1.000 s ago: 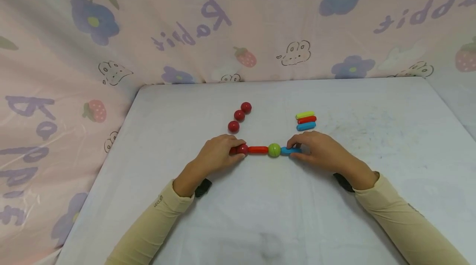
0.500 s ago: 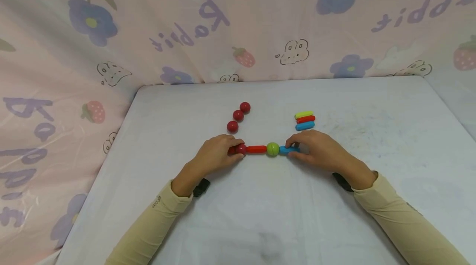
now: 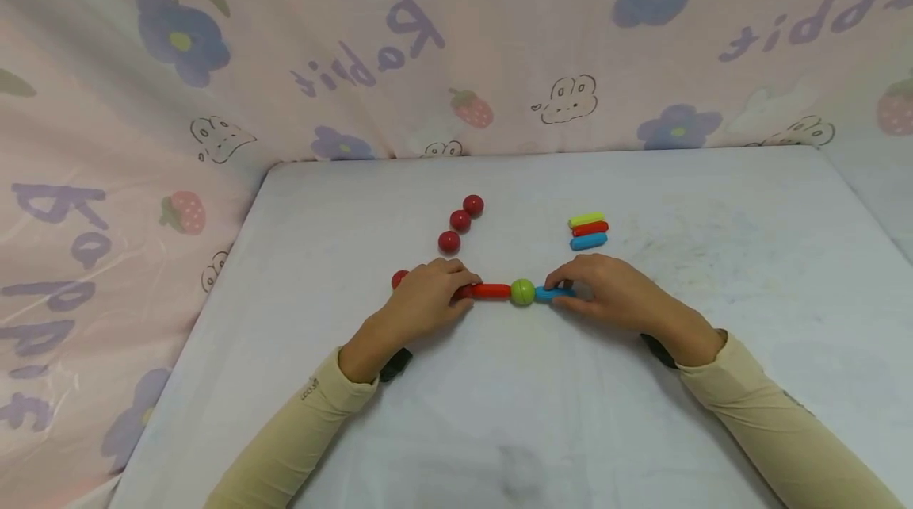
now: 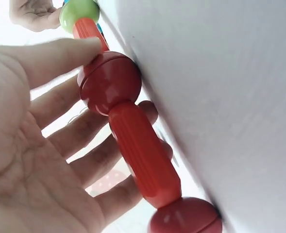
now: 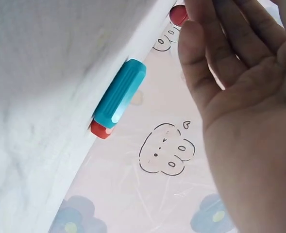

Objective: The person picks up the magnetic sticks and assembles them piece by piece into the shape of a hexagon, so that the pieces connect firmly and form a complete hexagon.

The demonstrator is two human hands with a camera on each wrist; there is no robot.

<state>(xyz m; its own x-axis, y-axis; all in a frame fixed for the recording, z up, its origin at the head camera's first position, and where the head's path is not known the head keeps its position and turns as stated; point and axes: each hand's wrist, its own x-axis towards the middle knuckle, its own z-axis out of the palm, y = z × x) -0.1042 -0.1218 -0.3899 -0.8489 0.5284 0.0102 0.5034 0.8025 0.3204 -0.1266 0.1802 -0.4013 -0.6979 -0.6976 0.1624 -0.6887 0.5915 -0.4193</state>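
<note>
Two hands of mine are on a jointed row of balls and sticks lying along the white table (image 3: 499,422). My left hand (image 3: 428,299) has slid a little toward the right since half a second ago: the middle red ball (image 4: 109,85), which then peeked out between my fingertips, is now mostly covered in the head view, and the end red ball (image 3: 400,278) has come into sight beyond my knuckles. I have that middle ball clasped, thumb across it where it meets the inner red stick (image 3: 492,292), fingers behind; the outer red stick (image 4: 143,153) runs past my open-spread lower fingers to the end ball.

My right hand (image 3: 609,291) has hardly changed, thumb and finger pinching the blue stick (image 3: 554,294), which joins the green ball (image 3: 523,292). Beyond the row, three loose red balls (image 3: 460,221) keep their slanting line, and the loose yellow stick (image 3: 587,220), loose red stick (image 3: 592,229) and loose blue stick (image 3: 588,242) remain side by side.
</note>
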